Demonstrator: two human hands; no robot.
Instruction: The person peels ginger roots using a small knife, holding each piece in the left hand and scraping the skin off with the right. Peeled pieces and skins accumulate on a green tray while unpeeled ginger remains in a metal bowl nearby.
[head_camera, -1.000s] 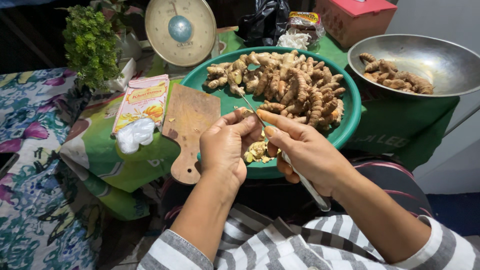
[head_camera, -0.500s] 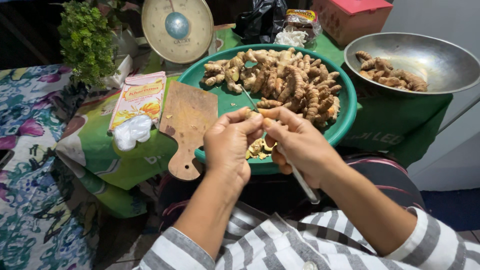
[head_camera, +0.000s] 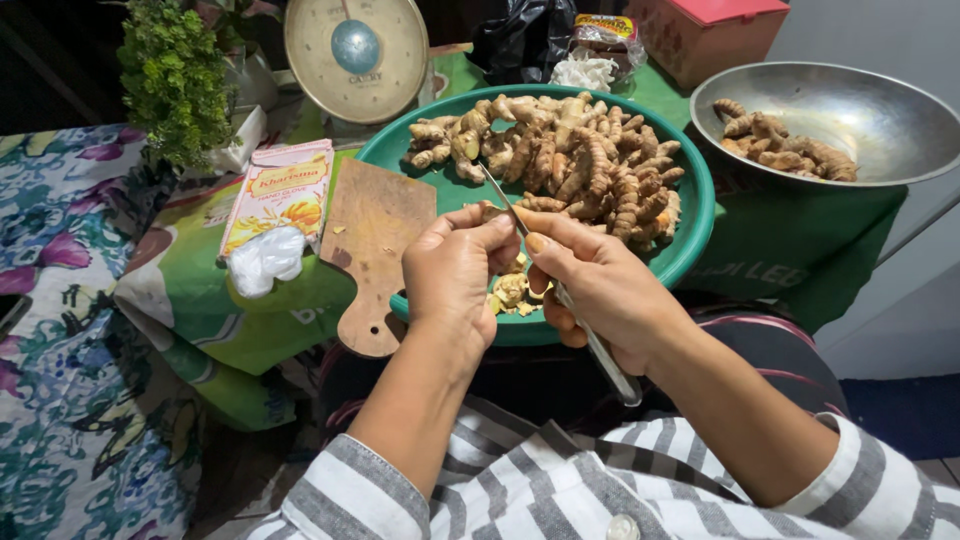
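Note:
My left hand (head_camera: 455, 275) pinches a small turmeric root (head_camera: 489, 211) at its fingertips, above the near edge of a green basin (head_camera: 690, 235). Against that root my right hand (head_camera: 600, 285) holds a metal knife (head_camera: 580, 320), blade pointing up and away, handle sticking out below the palm. A heap of unpeeled turmeric roots (head_camera: 570, 160) fills the basin. Peel scraps (head_camera: 512, 292) lie in the basin under my hands.
A wooden cutting board (head_camera: 372, 250) leans on the basin's left rim. Beside it sits a glove box with plastic gloves (head_camera: 275, 215). A kitchen scale (head_camera: 355, 50) stands behind, and a steel bowl (head_camera: 880, 115) with a few roots at right. Green plant (head_camera: 175, 80) at far left.
Both hands stay together over the basin's near edge, working the root with small motions; the knife blade has shifted slightly. The view has tilted a little.

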